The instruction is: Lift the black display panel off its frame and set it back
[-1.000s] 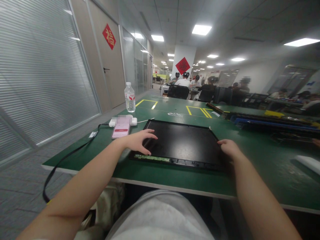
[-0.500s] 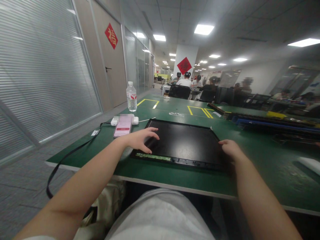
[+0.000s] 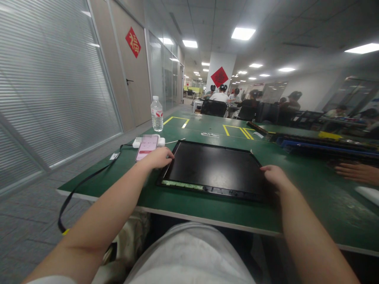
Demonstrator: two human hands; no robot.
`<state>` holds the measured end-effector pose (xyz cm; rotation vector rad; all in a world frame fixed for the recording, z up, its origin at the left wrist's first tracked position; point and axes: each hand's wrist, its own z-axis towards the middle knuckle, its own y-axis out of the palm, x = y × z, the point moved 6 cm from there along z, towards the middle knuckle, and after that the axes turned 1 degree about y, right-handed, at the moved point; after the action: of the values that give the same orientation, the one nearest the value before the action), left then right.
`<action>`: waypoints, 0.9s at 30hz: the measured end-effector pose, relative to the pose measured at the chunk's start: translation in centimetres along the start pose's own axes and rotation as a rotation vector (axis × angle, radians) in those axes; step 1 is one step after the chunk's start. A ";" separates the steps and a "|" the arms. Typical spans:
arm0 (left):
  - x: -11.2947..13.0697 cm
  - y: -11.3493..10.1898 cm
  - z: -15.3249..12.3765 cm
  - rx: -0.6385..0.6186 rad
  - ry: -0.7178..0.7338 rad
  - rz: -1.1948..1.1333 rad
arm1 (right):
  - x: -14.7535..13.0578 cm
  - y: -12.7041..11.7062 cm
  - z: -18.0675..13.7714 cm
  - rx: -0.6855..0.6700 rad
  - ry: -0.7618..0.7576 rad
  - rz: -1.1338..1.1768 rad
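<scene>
On the green table (image 3: 310, 189), going by the head view, a black screen panel (image 3: 213, 167) is laid flat, right in front of the body. Its right edge is pinched by the right hand (image 3: 275, 176) — its left edge is met by the curled left hand (image 3: 160, 157), though whether it's actually gripped can't be told. A phone (image 3: 148, 148) is parked just beyond.

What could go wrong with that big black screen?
The green circuit strip lies uncovered along the near edge of the black screen, so a bump might damage it. The left hand, at the screen's left edge, is close to the phone and might nudge it. And the bottle stands near the left side of the table, so a knock could tip it over.
</scene>
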<state>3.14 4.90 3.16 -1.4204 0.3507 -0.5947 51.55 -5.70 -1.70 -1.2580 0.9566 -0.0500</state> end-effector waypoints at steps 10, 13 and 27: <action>0.0 0.7 -0.2 -0.064 -0.027 -0.008 | -0.1 -0.1 -0.5 -0.010 0.024 0.030; 0.2 0.6 -0.2 -0.055 -0.011 0.000 | 0.0 -0.1 -0.3 -0.008 0.019 0.045; 0.6 0.4 -0.4 -0.062 -0.028 0.049 | 0.4 0.0 -0.1 -0.044 0.038 0.116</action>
<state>3.44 4.26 2.73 -1.4740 0.3836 -0.5274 51.78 -6.01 -1.94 -1.2440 1.0670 0.0379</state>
